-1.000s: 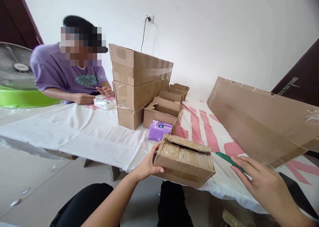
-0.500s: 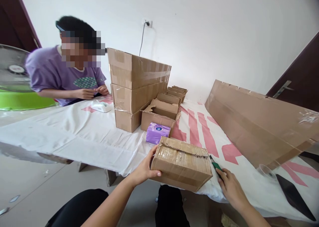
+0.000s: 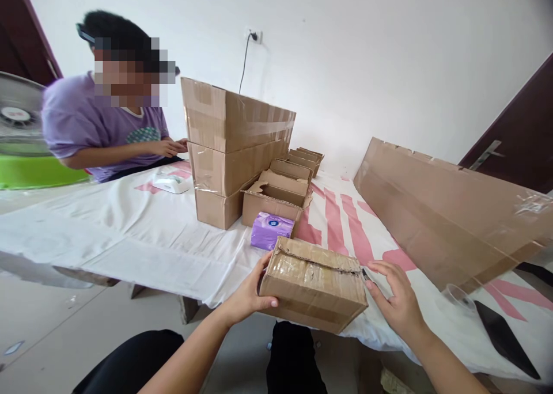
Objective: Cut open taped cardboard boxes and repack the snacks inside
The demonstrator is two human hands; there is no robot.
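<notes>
A small taped cardboard box (image 3: 313,281) with a torn top seam sits at the near edge of the cloth-covered table (image 3: 142,238). My left hand (image 3: 253,293) grips its left end, thumb on the front face. My right hand (image 3: 395,299) lies on the cloth just right of the box, fingers spread and holding nothing. Only a dark tip of the cutter (image 3: 366,275) shows between that hand and the box; the rest is hidden under my fingers.
A purple tissue pack (image 3: 271,230) lies just behind the box. Beyond stand three stacked cartons (image 3: 233,146) and a row of open small boxes (image 3: 280,192). A long flattened carton (image 3: 449,209) leans at right, near a plastic cup (image 3: 460,296). A person in purple (image 3: 99,129) sits far left.
My right hand brought the green cutter in beside the box, laid it down and opened flat over it. My left hand kept its grip on the box.
</notes>
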